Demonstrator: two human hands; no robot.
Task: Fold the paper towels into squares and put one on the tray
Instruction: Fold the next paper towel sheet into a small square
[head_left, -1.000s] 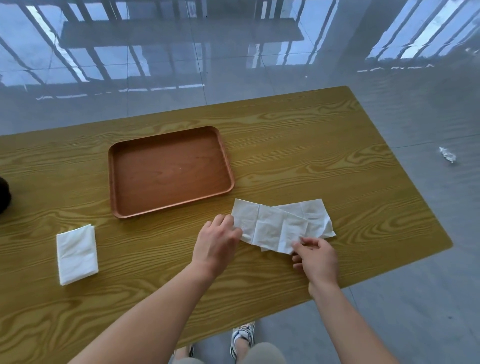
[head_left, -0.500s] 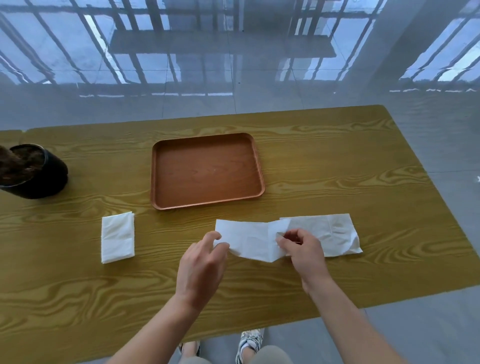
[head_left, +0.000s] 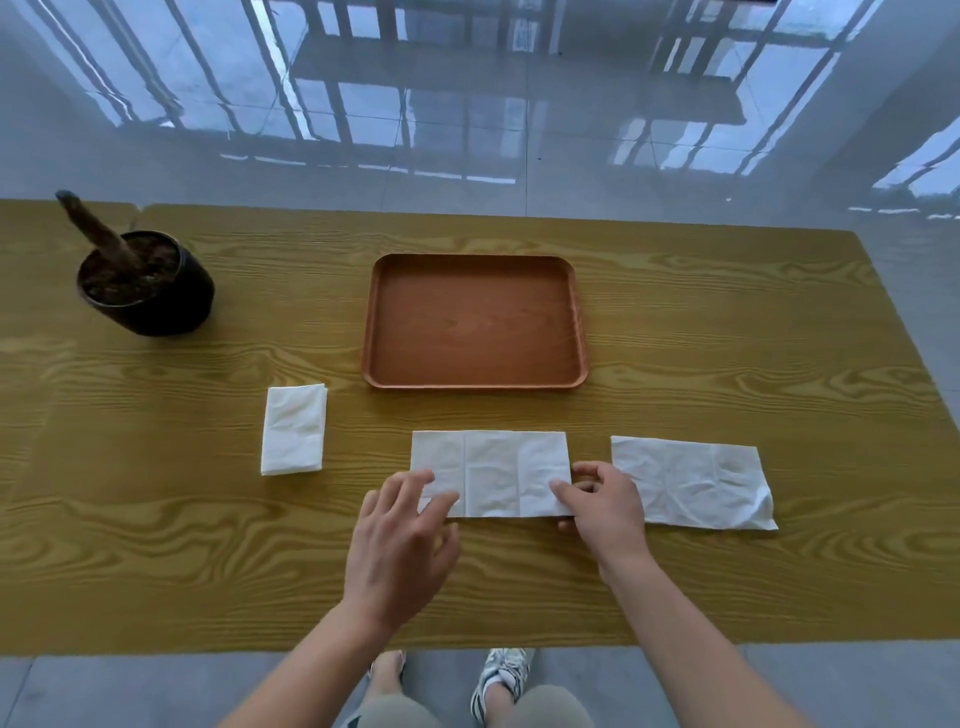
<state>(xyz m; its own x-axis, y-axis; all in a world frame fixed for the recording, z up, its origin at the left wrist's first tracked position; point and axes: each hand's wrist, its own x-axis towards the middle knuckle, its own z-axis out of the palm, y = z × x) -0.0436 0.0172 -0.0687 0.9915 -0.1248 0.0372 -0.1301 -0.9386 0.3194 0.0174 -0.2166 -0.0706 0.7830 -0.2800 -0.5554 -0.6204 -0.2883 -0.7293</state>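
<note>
Middle towel (head_left: 493, 470) is lying crosswise before the tray (head_left: 475, 332); right hand (head_left: 605, 506) is pinching its right end, while the flat, relaxed left hand (head_left: 400, 540) is touching its left.

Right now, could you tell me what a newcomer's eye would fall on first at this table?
The flat white paper towel strip near the front of the yellow wood-grain table draws the eye: the left hand touches its left corner, the right hand pinches its right end. Behind it sits the reddish-brown rectangular wooden tray; a black round pot of soil stands far left.
</note>
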